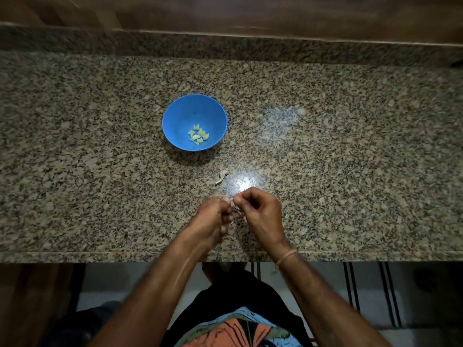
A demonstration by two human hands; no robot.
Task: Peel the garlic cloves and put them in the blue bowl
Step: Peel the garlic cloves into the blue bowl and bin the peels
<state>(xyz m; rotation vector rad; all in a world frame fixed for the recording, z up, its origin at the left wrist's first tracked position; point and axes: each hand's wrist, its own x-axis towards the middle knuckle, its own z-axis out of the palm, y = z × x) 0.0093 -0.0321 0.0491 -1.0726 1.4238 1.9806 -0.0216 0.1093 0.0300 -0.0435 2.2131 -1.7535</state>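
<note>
Speckled granite counter [350, 151]: we're clamping left hand [213, 217] and right hand [260, 211] fingertips on a small papery garlic clove [234, 208], stripping skin; round blue plastic bowl [167, 121] is waiting just beyond the fingers for drops.

- The garlic clove [234, 209] is sitting mostly hidden between the pinching fingertips of the left hand [213, 216] and the right hand [260, 211], near the worktop's [350, 146] front edge, with only a pale sliver showing
- The left hand is showing blurred, its fingers running together
- The peeled cloves [198, 136] in the blue bowl [165, 116] are showing too small to count surely
- The pale scrap [221, 176] between bowl and hands is lying beside glare; skin or clove, cannot tell
- The worktop is running off both side edges
</note>
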